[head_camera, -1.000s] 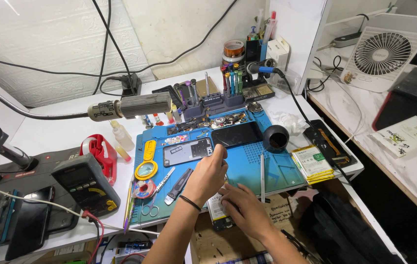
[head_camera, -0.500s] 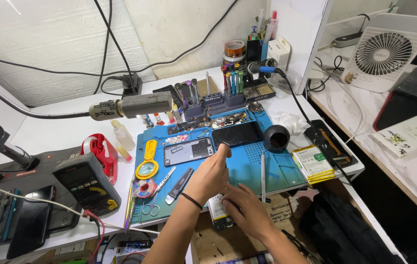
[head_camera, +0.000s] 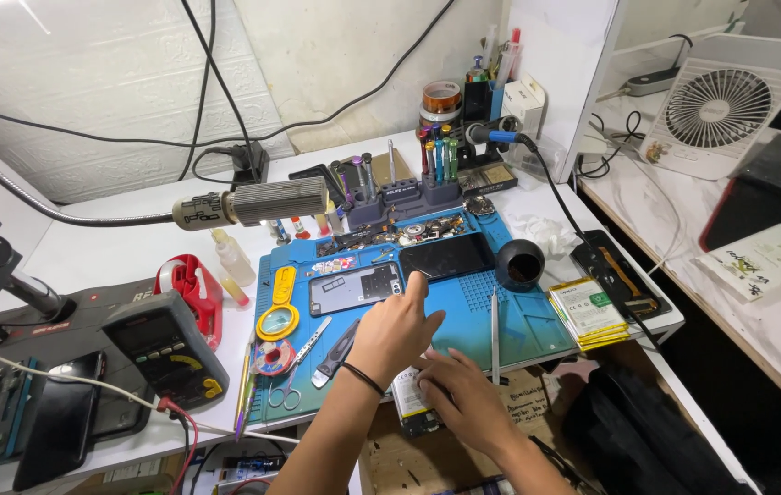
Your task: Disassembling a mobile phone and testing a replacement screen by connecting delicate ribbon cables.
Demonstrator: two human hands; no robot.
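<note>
A fan (head_camera: 719, 108) is standing at two o'clock, a multimeter (head_camera: 167, 352) is lying at eight, a screwdriver rack (head_camera: 401, 188) is sitting at twelve, scissors (head_camera: 291, 374) near centre.

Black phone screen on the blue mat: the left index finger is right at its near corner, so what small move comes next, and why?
Probably curl the left hand around the black phone screen and lift its near edge. The index fingertip already touches that corner, while the right hand steadies the opened phone at the mat edge.

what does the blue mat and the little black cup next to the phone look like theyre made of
Blue mat: likely silicone or rubber, matte, with moulded compartments and a dotted grid. Black cup: smooth, slightly glossy, probably plastic or rubber; cannot tell which. The left hand reaches over the mat.
</note>
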